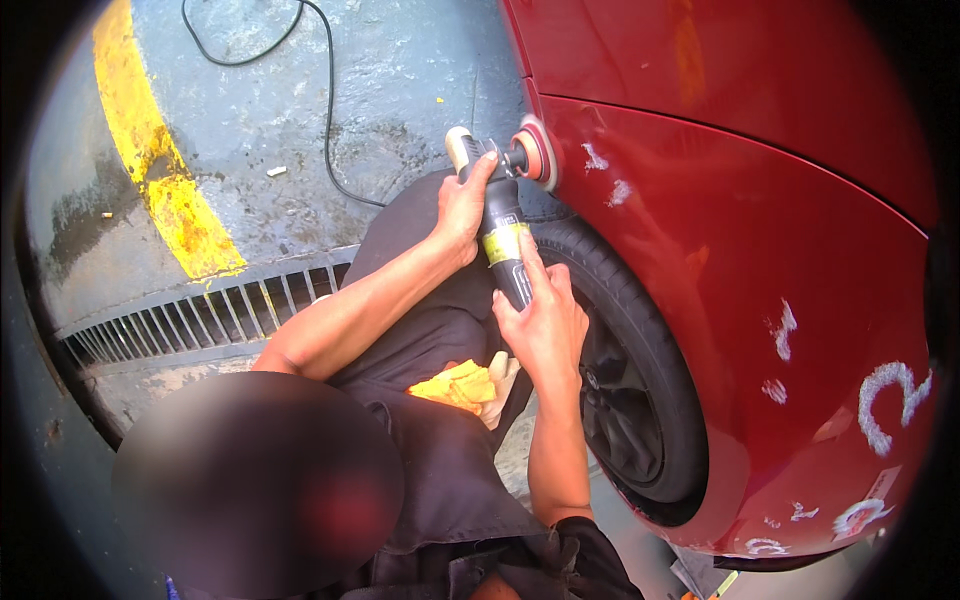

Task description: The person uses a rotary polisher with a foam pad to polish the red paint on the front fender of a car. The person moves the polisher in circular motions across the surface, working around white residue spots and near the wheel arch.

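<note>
While its front end is gripped by the left hand (463,208), the black polisher (503,205) is held at a slant in both hands, its head beside the red car body (690,220) and its rear end pointed back toward the person. The fingers of that hand are wrapped round the neck of the tool, partly hidden, and the thumb is laid up toward the pad (537,155). The rear of the casing is clasped by the right hand (548,325), with the index finger stretched along it over a yellow band and the thumb set on the other side. The pink and white pad is seen almost edge-on at the rim of the car body; whether it is pressed against the paint cannot be told. Several white smears (783,330) are spread over the panel, and a large curved white mark (872,420) is seen farther off. Near the right hand, a dark wheel (625,430) is ringed by its tyre (655,350). A yellow cloth (452,386) is bunched against the dark clothing. On the grey-blue floor (250,130), marked by a yellow stripe (190,220) beside a metal grate (200,318), a black cord (330,100) is loosely laid, its lower end hidden behind the trouser leg (400,250)
</note>
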The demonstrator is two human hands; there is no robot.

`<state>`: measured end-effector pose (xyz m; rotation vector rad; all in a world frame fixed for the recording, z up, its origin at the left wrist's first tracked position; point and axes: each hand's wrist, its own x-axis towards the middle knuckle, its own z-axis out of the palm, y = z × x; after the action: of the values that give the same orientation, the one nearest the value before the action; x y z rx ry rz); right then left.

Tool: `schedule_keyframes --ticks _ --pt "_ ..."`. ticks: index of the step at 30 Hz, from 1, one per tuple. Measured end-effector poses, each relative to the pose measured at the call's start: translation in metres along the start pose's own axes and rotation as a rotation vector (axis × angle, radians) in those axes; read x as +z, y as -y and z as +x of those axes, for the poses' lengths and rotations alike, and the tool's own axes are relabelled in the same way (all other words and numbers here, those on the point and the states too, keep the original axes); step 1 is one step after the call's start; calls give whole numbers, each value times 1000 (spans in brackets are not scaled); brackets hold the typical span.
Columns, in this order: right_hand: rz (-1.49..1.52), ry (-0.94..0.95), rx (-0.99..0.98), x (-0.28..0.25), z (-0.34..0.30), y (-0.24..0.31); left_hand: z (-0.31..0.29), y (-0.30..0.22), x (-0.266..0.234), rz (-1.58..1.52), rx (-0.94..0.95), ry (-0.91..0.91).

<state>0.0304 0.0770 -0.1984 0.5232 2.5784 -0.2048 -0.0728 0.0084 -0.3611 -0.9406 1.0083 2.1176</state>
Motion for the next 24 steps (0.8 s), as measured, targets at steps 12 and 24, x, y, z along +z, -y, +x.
schedule_keyframes --ticks 12,24 --pt "272 -234 -232 54 36 -37 10 -12 9 181 246 -148" --pt "223 -359 -287 34 -41 -64 -91 -3 12 250 369 16"
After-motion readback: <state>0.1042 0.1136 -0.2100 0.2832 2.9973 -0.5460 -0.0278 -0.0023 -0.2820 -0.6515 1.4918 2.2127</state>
